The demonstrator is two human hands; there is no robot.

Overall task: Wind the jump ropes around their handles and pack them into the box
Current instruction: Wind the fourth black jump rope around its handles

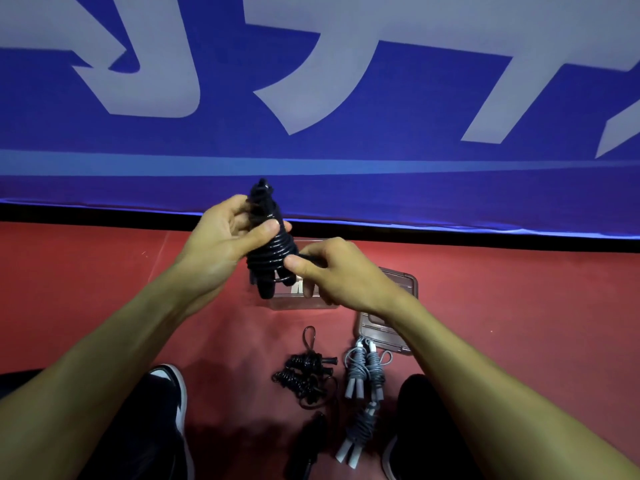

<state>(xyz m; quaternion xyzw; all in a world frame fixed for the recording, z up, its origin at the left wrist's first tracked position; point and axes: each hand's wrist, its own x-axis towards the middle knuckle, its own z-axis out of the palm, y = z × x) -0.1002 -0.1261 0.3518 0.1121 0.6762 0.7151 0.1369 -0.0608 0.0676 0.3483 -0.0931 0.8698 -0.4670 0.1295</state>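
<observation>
A black jump rope [273, 247] is coiled round its two handles and held upright above the floor. My left hand [221, 237] grips the bundle from the left, thumb across the coils. My right hand [332, 271] pinches the loose rope end at the bundle's right side. A clear plastic box [304, 303] sits on the red floor just below, mostly hidden by my right hand. Its lid [384, 337] lies to the right under my right forearm. On the floor nearer me lie another wound black rope [304, 375] and two wound grey ropes [365, 372], [360, 431].
A dark handle-like object [308, 441] lies on the floor at the bottom centre. My two shoes [169, 396], [419, 427] flank the ropes. A blue banner [346, 98] with white lettering stands along the far edge of the red floor [104, 271].
</observation>
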